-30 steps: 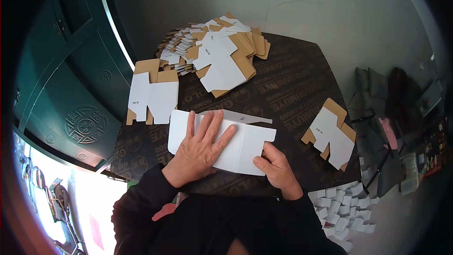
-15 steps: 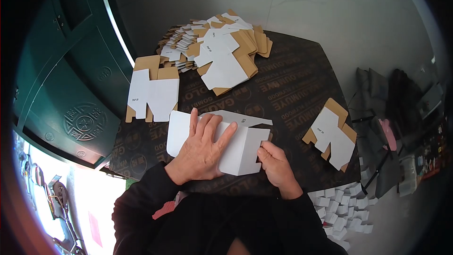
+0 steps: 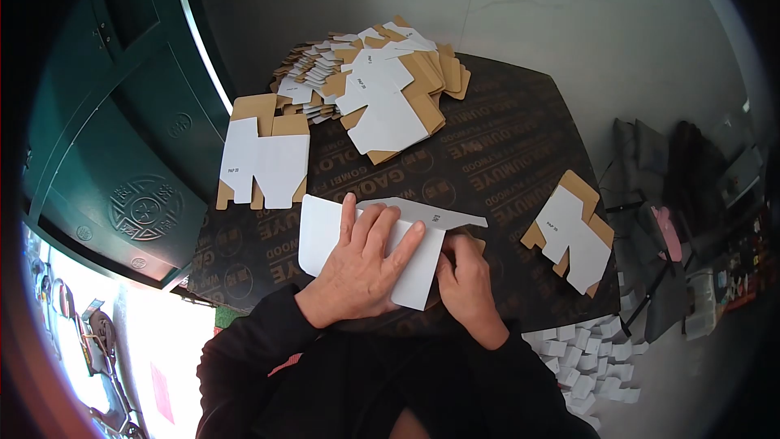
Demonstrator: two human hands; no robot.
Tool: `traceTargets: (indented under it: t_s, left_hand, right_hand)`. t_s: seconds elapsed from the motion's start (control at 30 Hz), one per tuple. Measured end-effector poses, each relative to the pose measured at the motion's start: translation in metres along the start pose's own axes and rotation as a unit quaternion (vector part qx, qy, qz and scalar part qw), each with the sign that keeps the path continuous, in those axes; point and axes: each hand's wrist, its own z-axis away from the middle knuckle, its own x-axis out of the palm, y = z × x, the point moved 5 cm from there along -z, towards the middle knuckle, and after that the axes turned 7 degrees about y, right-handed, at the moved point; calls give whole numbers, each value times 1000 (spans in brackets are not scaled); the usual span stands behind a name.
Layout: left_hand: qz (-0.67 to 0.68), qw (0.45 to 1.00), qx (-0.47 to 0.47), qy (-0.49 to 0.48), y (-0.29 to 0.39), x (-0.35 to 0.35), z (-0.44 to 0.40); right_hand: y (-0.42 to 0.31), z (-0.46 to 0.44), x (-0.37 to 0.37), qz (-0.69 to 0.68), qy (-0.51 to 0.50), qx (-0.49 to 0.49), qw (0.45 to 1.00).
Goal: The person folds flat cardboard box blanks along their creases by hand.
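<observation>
Carton [image 3: 419,275] is held at near edge of table [image 3: 508,146], judged mid-fold. Covered by left hand [image 3: 355,270], fingers spread; right hand [image 3: 469,283] curled at its end, pinch hidden. Steady crease pressure judged required.

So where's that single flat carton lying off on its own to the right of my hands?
The flat carton lies near the right edge of the dark table, above the heap of white boxes.

White printed cardboard carton [image 3: 420,268], partly folded; side panels angled up; lying aslant at the dark table's near edge.
</observation>
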Motion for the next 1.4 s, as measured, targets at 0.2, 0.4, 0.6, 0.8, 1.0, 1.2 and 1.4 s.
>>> traceTargets:
  t_s: [0.2,0.4,0.6,0.8,1.0,1.2,1.4]
  left_hand:
    - [-14,999,-19,25,1,4,0]
    - [-46,999,3,17,7,10,-1]
    - [-31,999,-7,22,8,15,1]
    - [-19,1000,-7,23,5,20,4]
    - [1,1000,-19,12,5,18,3]
    - [-21,1000,8,10,10,21,5]
    - [-10,1000,10,11,12,17,5]
  right_hand:
    - [15,8,2,-232,-67,133,961]
    - [-9,5,0,-99,-119,60,986]
    - [-2,8,5,-178,-112,75,975]
    - [12,13,12,-266,-120,111,950]
    - [20,15,16,-242,-170,147,944]
    - [19,17,28,-517,-127,298,792]
    - [17,16,29,-541,-179,287,770]
